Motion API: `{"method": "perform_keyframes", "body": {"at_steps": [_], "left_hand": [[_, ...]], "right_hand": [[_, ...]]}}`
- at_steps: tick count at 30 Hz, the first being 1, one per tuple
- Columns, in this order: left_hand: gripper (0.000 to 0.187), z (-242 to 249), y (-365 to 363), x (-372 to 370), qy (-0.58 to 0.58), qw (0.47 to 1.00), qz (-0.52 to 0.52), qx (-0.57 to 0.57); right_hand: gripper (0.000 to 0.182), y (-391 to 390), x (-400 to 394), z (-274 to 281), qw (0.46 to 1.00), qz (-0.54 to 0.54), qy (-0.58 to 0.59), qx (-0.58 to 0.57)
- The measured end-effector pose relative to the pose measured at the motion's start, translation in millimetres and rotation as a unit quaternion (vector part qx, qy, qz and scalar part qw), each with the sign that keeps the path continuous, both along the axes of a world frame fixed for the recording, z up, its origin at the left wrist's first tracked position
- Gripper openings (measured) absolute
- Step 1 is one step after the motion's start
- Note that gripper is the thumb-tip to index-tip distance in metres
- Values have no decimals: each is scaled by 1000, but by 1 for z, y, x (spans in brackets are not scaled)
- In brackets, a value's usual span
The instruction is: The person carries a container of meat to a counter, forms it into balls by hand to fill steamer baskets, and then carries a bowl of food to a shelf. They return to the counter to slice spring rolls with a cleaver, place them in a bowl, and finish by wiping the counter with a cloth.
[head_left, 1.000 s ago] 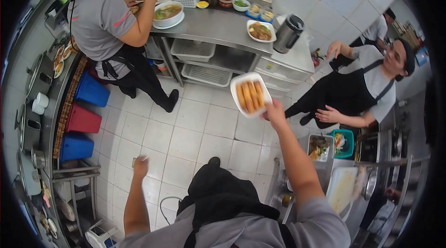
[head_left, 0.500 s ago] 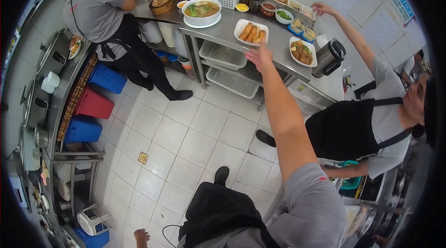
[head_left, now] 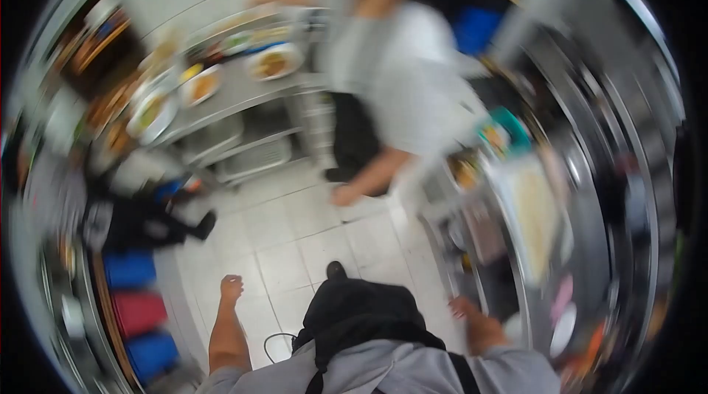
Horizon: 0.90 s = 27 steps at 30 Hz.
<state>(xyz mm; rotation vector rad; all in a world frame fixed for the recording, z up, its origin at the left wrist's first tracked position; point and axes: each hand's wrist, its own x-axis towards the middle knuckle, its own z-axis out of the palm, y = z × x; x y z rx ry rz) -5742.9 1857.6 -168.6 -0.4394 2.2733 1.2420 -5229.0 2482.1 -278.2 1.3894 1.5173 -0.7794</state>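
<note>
My left hand [head_left: 231, 288] hangs at my left side above the tiled floor [head_left: 295, 254]. Its fingers are loosely bent and hold nothing I can see. On the other side, my right hand [head_left: 469, 313] is low beside the steel counter on the right, fingers slightly apart and somewhat blurred, with no object visible in it. A plate of orange-brown rolls [head_left: 202, 86], a plate of brown food in sauce [head_left: 273, 63] and a white soup bowl [head_left: 153, 115] stand on the steel table [head_left: 228, 95], well out of reach of both hands.
A co-worker in a grey shirt [head_left: 413, 77] stands close ahead, blurred, one arm toward the table. Another person [head_left: 59, 187] is at the left. Blue and red bins [head_left: 140, 313] line the left side. A teal basket [head_left: 505, 132] and a long tray [head_left: 532, 209] lie along the right.
My right arm has drawn back from the plate of rolls to my side. My view has swung right, blurring the scene. My left hand appears higher in view; the co-worker appears nearer the middle.
</note>
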Motion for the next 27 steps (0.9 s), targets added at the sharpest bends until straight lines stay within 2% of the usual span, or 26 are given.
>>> {"method": "perform_keyframes", "body": {"at_steps": [1,2,3,4,6,7,8,10,11,12,13,14,15,16,18,19,20,21,23,25,26,27], "left_hand": [[19,1,30,-30,-7,999,-41,6],[18,-21,42,-54,-30,992,-120,-24],[17,-37,72,-78,-46,977,-200,-58],[17,-38,143,-91,-42,957,-281,-59],[18,-28,239,-68,-58,945,-318,-49],[18,-25,267,-49,-64,946,-315,-45],[18,-15,290,-22,-72,951,-298,-41],[23,-5,368,50,-63,909,-412,-30],[23,0,405,92,-75,893,-444,-20],[24,3,435,134,-63,857,-511,-8],[30,-10,460,164,-47,808,-587,31],[34,9,476,211,-11,770,-638,13],[36,22,496,245,25,702,-711,18],[37,31,508,273,61,644,-760,55],[38,75,526,322,64,577,-809,89],[40,89,533,335,47,556,-824,94],[39,98,540,340,-2,550,-830,96],[37,103,546,343,-38,557,-823,107],[35,111,558,338,-41,577,-806,122],[34,126,568,328,-25,609,-784,118],[33,135,573,321,-12,627,-770,117],[33,145,576,314,-10,637,-761,122]], "right_hand": [[49,11,60,31,1000,19,12,-19],[47,12,125,47,997,52,37,-42],[45,3,200,43,993,61,85,-52],[51,-19,226,80,996,-13,65,-60],[83,-77,253,193,985,-161,22,-59],[94,-102,271,211,962,-266,30,-45],[86,-134,303,190,933,-353,62,-5],[86,-187,314,179,899,-428,53,-75],[86,-215,315,170,896,-433,57,-78],[71,-248,315,160,913,-371,152,-73],[65,-264,311,155,918,-303,246,-68],[60,-258,294,179,919,-300,249,-56],[55,-252,277,202,920,-296,252,-44],[51,-234,268,217,901,-363,231,-47],[46,-202,280,199,874,-297,361,134],[42,-169,280,212,866,-270,380,180],[38,-140,278,217,759,-360,487,239],[36,-104,266,256,756,-314,465,336],[36,-44,249,286,683,-302,470,469],[36,9,239,302,679,-248,440,532],[36,28,227,311,683,-236,445,528],[36,46,210,320,653,-264,483,520]]}}
